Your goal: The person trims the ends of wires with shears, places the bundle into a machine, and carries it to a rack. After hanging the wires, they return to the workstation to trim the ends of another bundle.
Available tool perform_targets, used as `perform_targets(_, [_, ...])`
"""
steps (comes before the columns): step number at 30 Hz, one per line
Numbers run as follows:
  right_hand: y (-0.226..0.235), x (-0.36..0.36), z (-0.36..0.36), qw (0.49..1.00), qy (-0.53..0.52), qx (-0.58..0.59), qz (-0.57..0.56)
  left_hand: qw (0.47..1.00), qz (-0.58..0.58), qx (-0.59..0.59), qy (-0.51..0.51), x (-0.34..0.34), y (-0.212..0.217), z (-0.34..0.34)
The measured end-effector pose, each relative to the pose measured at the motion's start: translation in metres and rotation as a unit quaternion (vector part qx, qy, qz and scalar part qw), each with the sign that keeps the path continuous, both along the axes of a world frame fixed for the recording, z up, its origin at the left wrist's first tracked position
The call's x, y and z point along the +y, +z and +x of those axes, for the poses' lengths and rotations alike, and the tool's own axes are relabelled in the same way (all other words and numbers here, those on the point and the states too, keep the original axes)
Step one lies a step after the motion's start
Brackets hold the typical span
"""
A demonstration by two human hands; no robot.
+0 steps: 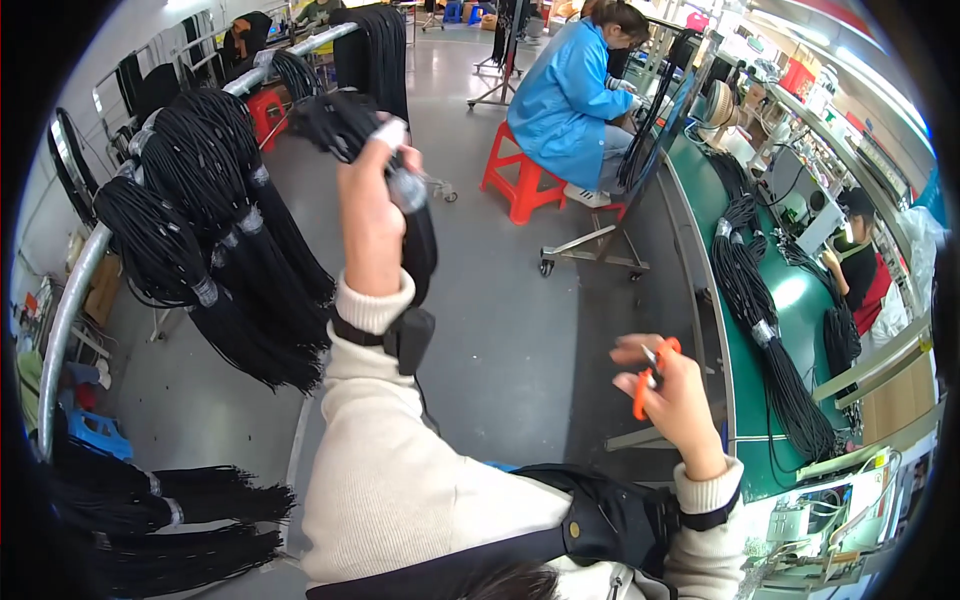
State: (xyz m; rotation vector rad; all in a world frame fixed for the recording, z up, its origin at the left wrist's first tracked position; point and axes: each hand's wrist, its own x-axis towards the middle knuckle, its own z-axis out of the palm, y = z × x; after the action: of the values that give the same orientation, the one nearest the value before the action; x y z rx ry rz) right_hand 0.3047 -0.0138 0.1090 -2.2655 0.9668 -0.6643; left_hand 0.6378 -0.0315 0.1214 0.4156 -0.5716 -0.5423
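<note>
One head-worn fisheye view looks steeply down, close over the person's raised forearms and workshop floor [500,330].

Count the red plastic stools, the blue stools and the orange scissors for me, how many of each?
Red plastic stools: 2, one under the seated person in the blue coat and one behind the rail
Blue plastic stools: 1, low at the left
Orange-handled scissors: 1, in the right hand
Total: 4

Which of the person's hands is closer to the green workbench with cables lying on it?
Right. The right hand, holding orange scissors, is just beside the green workbench. The left hand grips a black cable bundle farther away.
</note>
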Motion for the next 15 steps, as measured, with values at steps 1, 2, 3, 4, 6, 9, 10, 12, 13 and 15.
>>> perform_targets(1, [-0.008,0.004,-0.016,1.0,-0.021,0.001,0.02,0.999,-0.008,0.005,0.053,-0.001,0.002,0.011])
perform_targets(2, [-0.018,0.004,-0.029,0.998,-0.042,0.003,0.039,0.999,-0.009,0.006,0.051,-0.001,0.002,0.014])
perform_targets(3, [-0.025,0.006,-0.041,0.998,-0.043,0.004,0.038,0.997,-0.007,-0.032,0.072,0.0,0.004,0.016])
perform_targets(4, [-0.031,0.01,-0.052,0.996,-0.059,0.0,0.063,0.993,-0.004,-0.071,0.093,0.003,0.007,0.016])
perform_targets(6, [-0.042,0.018,-0.066,0.993,-0.067,-0.002,0.092,0.986,0.005,-0.11,0.121,0.009,0.009,0.018])
perform_targets(9, [-0.057,0.03,-0.085,0.987,-0.087,0.003,0.132,0.936,0.074,-0.27,0.214,0.003,0.017,0.018])
perform_targets(10, [-0.063,0.033,-0.093,0.987,-0.087,0.002,0.132,0.936,0.073,-0.271,0.213,0.001,0.025,0.02])
perform_targets(12, [-0.074,0.042,-0.113,0.976,-0.128,-0.022,0.174,0.911,-0.011,-0.249,0.328,-0.007,0.047,0.022])
perform_targets(13, [-0.078,0.048,-0.122,0.969,-0.146,-0.034,0.195,0.901,-0.035,-0.254,0.349,-0.015,0.055,0.036])
perform_targets(15, [-0.083,0.057,-0.134,0.964,-0.162,-0.056,0.203,0.891,-0.058,-0.259,0.368,-0.033,0.068,0.072])
